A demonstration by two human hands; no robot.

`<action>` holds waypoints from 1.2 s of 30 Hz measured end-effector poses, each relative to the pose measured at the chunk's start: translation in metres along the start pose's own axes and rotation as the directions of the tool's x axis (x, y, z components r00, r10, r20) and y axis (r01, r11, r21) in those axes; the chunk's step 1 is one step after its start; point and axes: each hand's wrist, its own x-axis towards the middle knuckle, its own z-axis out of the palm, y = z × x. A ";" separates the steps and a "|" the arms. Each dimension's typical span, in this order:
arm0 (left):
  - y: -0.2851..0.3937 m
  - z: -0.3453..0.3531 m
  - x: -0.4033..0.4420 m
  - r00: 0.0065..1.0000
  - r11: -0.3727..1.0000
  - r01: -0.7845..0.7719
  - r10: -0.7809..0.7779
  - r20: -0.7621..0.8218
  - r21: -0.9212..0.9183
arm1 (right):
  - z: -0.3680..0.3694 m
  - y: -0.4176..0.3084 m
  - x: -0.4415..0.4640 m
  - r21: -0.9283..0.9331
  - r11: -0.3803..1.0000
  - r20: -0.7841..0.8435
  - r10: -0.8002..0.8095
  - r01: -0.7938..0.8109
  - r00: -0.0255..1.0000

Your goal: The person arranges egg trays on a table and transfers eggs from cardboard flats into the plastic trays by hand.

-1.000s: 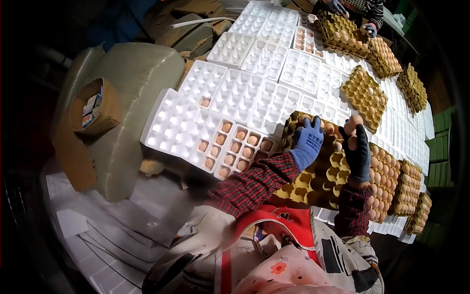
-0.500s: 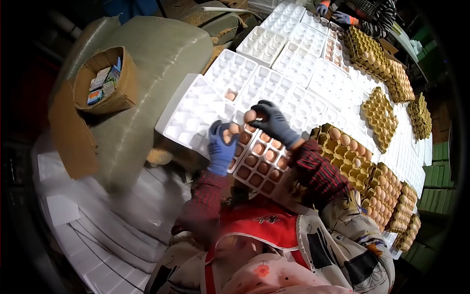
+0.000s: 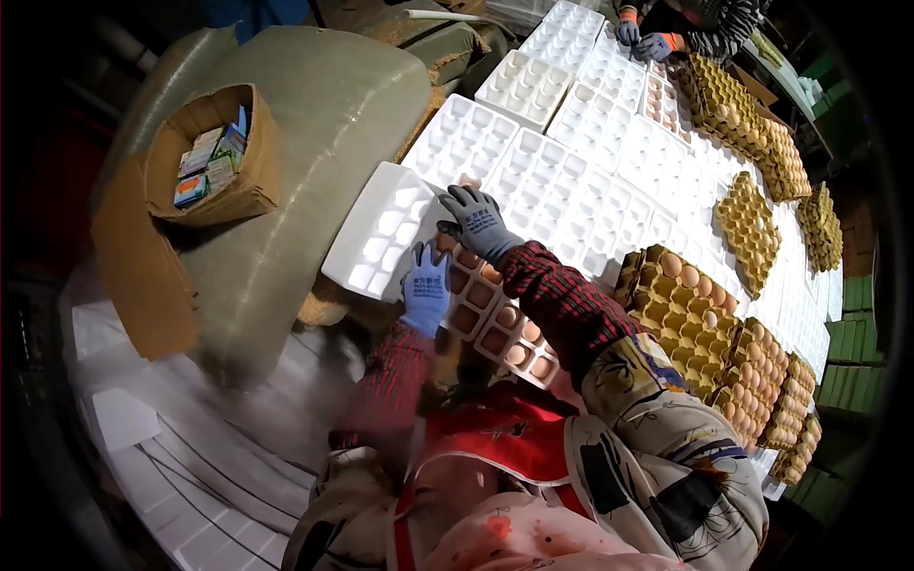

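Observation:
Over a white foam tray (image 3: 388, 246) near me, my left hand (image 3: 426, 288) in a blue glove has its fingers pointing up into the cells. Close above it, my right hand (image 3: 478, 224) in a grey glove reaches over the same area, palm down; an egg shows partly at its fingertips. What either hand holds is mostly hidden. Brown eggs (image 3: 518, 355) sit in cells of the tray nearest my body. To the right stands a stack of yellowish pulp trays (image 3: 673, 319) with a few eggs along its top edge.
More white foam trays (image 3: 544, 181) spread across the table. Egg-filled pulp trays (image 3: 752, 381) stand at the right, others (image 3: 728, 105) at the back. A co-worker's gloved hands (image 3: 657, 45) are at the far end. A cardboard box (image 3: 252, 176) rests on a large sack (image 3: 352, 114) at left.
Both hands have come from the pulp trays to the foam trays. Since the middle frame, my right hand has moved left and lowered, and the eggs seen in both hands are now mostly hidden.

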 end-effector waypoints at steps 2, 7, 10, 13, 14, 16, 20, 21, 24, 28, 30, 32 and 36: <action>-0.008 -0.004 0.003 0.995 0.983 -0.043 0.026 -0.095 -0.178 | 0.008 0.006 -0.005 -0.162 0.986 0.095 0.039 -0.023 0.995; -0.024 -0.014 -0.016 0.916 0.660 0.015 -0.311 -0.255 -0.751 | -0.055 -0.016 -0.044 0.306 0.914 0.063 0.261 -0.267 0.963; -0.028 -0.006 -0.015 0.952 0.855 -0.069 -0.098 -0.291 -0.514 | -0.117 -0.046 -0.087 0.561 0.787 0.001 0.311 -0.258 0.950; -0.055 0.053 -0.025 0.979 0.986 -0.088 0.058 -0.196 -0.144 | -0.168 -0.054 -0.173 0.565 0.782 -0.077 0.368 -0.263 0.927; -0.065 0.078 -0.025 0.969 0.978 -0.083 0.035 -0.244 -0.191 | -0.186 -0.052 -0.193 0.485 0.832 -0.105 0.362 -0.270 0.926; -0.037 0.070 -0.015 0.971 0.978 -0.174 0.151 -0.186 -0.117 | -0.218 -0.038 -0.226 0.320 0.899 -0.197 0.371 -0.299 0.907; 0.046 -0.008 0.005 0.974 0.855 -0.178 0.082 -0.212 -0.486 | -0.280 0.017 -0.300 0.024 0.826 -0.466 0.508 -0.564 0.725; 0.081 -0.023 0.011 0.973 0.708 -0.220 0.114 -0.199 -0.671 | -0.296 0.035 -0.318 -0.061 0.783 -0.489 0.517 -0.619 0.702; 0.186 -0.059 0.036 0.927 0.458 -0.313 0.338 -0.162 -0.832 | -0.327 0.062 -0.351 -0.344 0.634 -0.383 0.578 -0.693 0.720; 0.298 -0.072 0.077 0.720 0.477 -0.647 0.638 -0.272 -0.594 | -0.305 0.092 -0.367 -0.436 0.715 -0.239 0.493 -0.546 0.837; 0.324 -0.063 0.085 0.679 0.524 -0.695 0.702 -0.213 -0.492 | -0.309 0.101 -0.369 -0.382 0.739 -0.192 0.524 -0.555 0.830; 0.333 -0.050 0.090 0.656 0.590 -0.728 0.748 -0.103 -0.350 | -0.324 0.102 -0.369 -0.181 0.803 -0.189 0.538 -0.568 0.821; 0.339 -0.056 0.096 0.688 0.629 -0.709 0.717 -0.114 -0.319 | -0.353 0.127 -0.383 0.885 0.329 -0.146 0.869 -0.329 0.473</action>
